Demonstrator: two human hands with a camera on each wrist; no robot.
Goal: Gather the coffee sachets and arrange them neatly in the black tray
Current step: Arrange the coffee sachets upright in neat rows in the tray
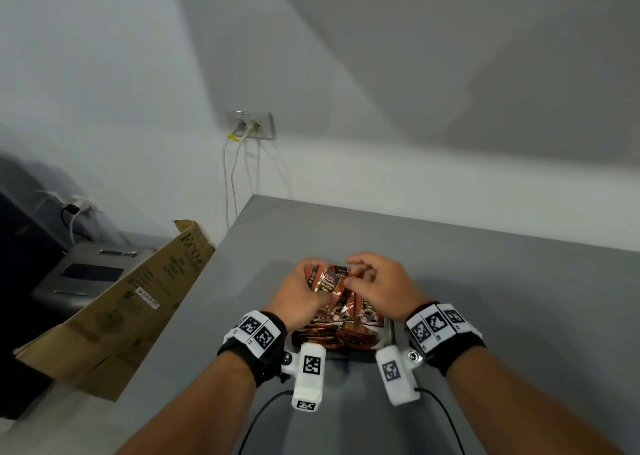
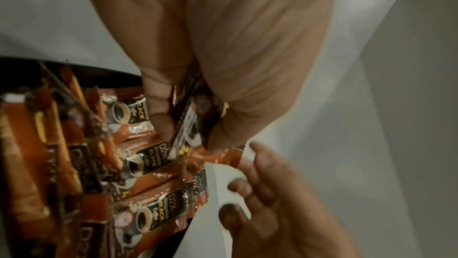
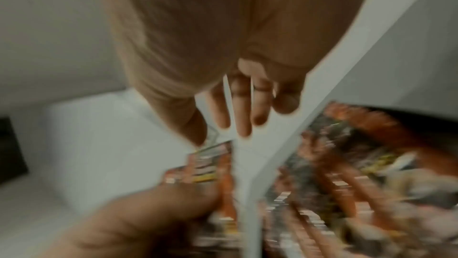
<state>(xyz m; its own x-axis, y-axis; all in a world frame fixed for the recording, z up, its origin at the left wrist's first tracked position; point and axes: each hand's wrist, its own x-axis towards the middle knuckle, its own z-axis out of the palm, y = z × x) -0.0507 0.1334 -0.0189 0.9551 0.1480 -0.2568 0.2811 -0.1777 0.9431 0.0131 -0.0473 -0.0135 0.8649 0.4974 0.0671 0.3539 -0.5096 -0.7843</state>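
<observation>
**Hands over the sachet pile at the counter's near edge**

A matte grey countertop [image 1: 485,298] meets a plain white wall [image 1: 381,91] that carries a metal socket plate [image 1: 250,124] with two pale cables hanging from it. To the left, lower than the counter, a flattened brown cardboard box [image 1: 114,312] leans against it beside a grey appliance with a dark panel [image 1: 90,274].

The glossy copper-and-black coffee sachets [image 1: 341,311] bear a printed cup and the word "BLACK"; they lie overlapping, at mixed angles, in the shallow black tray [image 1: 392,330], which sits on the counter between the two wrists (only a sliver of its rim shows in the head view).

The left hand [image 1: 300,295] is curled, thumb and fingers pinching one sachet held on edge above the pile, as the left wrist view shows. The right hand [image 1: 379,283] hovers just beside it with fingers loosely bent and spread; whether its fingertips touch a sachet cannot be told, the right wrist view being blurred.
</observation>
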